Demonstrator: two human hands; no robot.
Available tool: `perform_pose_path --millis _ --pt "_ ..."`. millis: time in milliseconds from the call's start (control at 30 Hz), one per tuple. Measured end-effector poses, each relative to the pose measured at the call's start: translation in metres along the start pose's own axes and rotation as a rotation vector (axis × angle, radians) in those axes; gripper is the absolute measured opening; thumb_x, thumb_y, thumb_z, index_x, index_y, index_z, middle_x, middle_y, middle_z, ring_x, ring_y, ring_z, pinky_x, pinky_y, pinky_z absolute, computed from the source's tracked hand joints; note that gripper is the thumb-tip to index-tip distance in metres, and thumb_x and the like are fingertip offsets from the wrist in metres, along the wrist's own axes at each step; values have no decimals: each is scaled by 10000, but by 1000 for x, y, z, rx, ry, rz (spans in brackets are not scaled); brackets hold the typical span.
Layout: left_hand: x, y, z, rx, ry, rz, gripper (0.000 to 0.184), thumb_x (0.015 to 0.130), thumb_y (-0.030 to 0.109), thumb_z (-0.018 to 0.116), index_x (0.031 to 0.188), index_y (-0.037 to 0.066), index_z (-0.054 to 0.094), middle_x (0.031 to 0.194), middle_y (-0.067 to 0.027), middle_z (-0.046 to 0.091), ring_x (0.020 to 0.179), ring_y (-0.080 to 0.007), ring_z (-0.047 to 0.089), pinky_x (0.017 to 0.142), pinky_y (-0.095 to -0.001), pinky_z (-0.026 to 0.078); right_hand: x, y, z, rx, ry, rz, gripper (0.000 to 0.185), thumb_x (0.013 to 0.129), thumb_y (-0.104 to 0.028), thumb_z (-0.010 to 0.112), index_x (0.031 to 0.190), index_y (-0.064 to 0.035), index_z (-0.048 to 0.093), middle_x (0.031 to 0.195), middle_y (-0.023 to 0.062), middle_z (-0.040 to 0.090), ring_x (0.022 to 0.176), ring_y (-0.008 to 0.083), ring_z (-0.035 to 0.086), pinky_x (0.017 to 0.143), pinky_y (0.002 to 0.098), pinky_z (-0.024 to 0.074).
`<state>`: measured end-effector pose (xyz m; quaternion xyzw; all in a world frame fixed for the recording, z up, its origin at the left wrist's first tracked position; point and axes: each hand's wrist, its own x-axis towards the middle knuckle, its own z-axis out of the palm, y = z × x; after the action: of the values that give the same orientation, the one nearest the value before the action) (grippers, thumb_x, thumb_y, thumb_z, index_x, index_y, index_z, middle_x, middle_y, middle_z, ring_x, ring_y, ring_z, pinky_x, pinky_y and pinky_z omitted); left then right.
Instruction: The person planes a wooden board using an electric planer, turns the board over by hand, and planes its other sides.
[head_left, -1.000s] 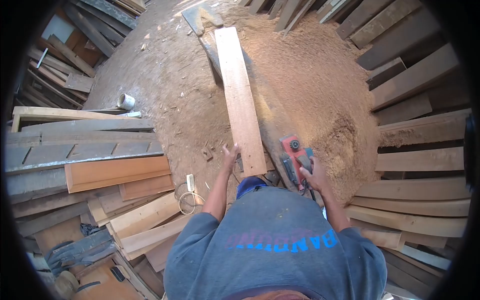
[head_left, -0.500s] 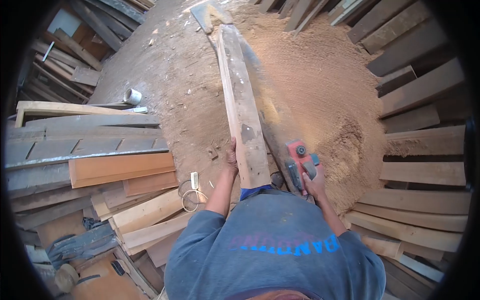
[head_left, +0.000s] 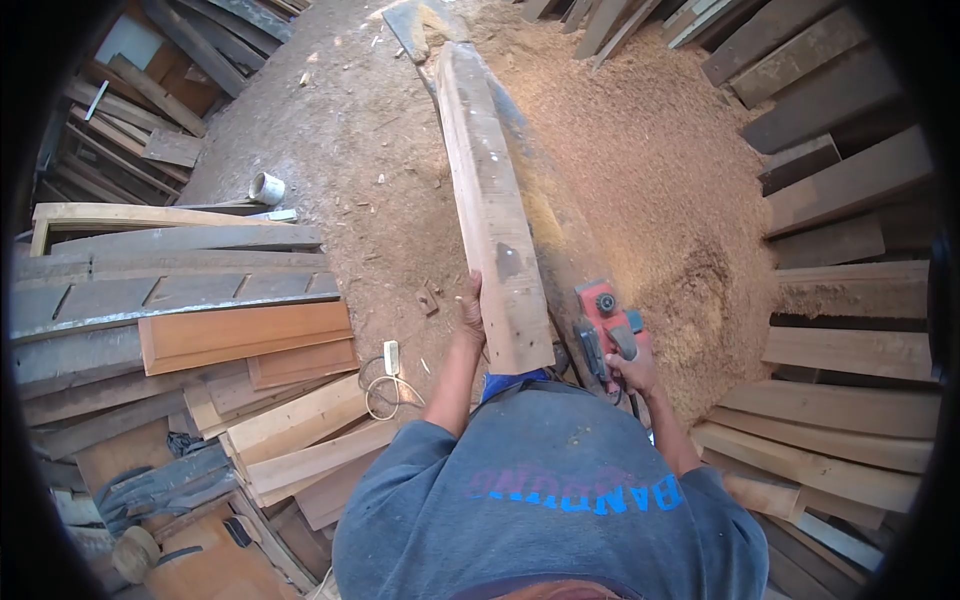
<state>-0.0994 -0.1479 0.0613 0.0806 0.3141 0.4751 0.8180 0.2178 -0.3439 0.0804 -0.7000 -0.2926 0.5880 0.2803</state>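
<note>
A long wooden beam (head_left: 495, 200) runs away from my body, its near end close to my shirt. My left hand (head_left: 472, 308) grips its left side near that end, with the fingertips partly hidden against the wood. To the right of the beam, my right hand (head_left: 633, 368) is wrapped round the handle of a red electric planer (head_left: 602, 325). The planer is apart from the beam, beside its near end. Beneath the beam, part of a dusty support plank (head_left: 545, 215) shows along the right side.
Sawdust and shavings (head_left: 640, 180) cover the ground to the right. Stacked planks (head_left: 850, 350) line the right side, and more boards (head_left: 230, 335) lie on the left. A white pot (head_left: 266, 190) and a cable with a white socket block (head_left: 391, 357) are on the left.
The beam's near end has shifted slightly right, with my left hand still on it. The planer in my right hand is a little lower and further right.
</note>
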Motion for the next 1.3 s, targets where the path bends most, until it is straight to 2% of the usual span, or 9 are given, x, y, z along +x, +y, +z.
perform_pose_path --millis 233,333,533,733,833,1033,1167,1233,1300 --pt "40 -16 -46 438 197 -2 579 997 389 698 1383 -18 553 1251 -108 687 1088 -217 685 961 -371 553 -11 -61 3 -80 52 -225 381 899 -243 711 1203 -22 648 798 -12 585 640 96 555 567 271 457" --pt "46 -27 -43 444 304 2 537 1011 375 680 1368 -9 566 1228 -111 694 1074 -218 689 942 -367 558 -14 -97 9 -117 61 -187 368 963 -332 633 1149 -15 639 844 55 651 696 144 610 649 322 504" --pt "97 -47 -18 385 282 22 546 1032 395 633 1388 -13 561 1244 -120 686 1071 -248 689 941 -371 549 -17 -147 16 122 -4 -204 426 1053 -450 499 1048 -33 590 742 -6 550 643 66 538 528 256 439" --pt "174 -35 -13 852 347 -54 680 1084 525 423 1422 -57 516 1331 -195 645 1182 -281 639 1034 -374 473 -10 -155 38 93 -59 -237 417 1042 -437 510 1103 -28 562 717 1 547 643 95 553 580 285 476" --pt "174 -45 -7 1041 349 291 730 1100 551 291 1416 -68 515 1326 -209 640 1219 -299 608 1061 -383 448 -28 -165 42 -10 -70 -131 435 1035 -428 519 1137 -6 552 735 18 571 657 116 573 618 307 496" --pt "162 -39 10 792 275 313 710 1115 496 218 1376 -75 548 1293 -224 660 1219 -350 610 1055 -405 450 7 -120 61 -97 42 -266 665 997 -433 572 1416 71 465 885 183 698 848 324 693 780 432 535" --pt "151 -24 21 1247 432 178 703 1115 476 205 1202 -84 622 1138 -265 694 1078 -376 650 974 -448 473 65 -191 68 -152 82 -331 638 988 -451 590 1325 87 535 991 269 715 999 410 702 863 458 530" --pt "155 -38 12 1136 354 438 697 1114 462 205 1100 -80 644 1057 -282 696 992 -393 656 923 -475 476 108 -223 71 -158 82 -335 604 988 -455 592 1259 85 584 1011 283 714 1020 415 703 868 454 529" --pt "159 -45 -4 1122 352 364 668 1112 439 219 1117 -72 648 1058 -296 690 1002 -429 651 925 -480 475 156 -252 76 -138 94 -364 577 991 -456 592 1197 82 625 1006 286 715 1007 407 707 858 449 531"
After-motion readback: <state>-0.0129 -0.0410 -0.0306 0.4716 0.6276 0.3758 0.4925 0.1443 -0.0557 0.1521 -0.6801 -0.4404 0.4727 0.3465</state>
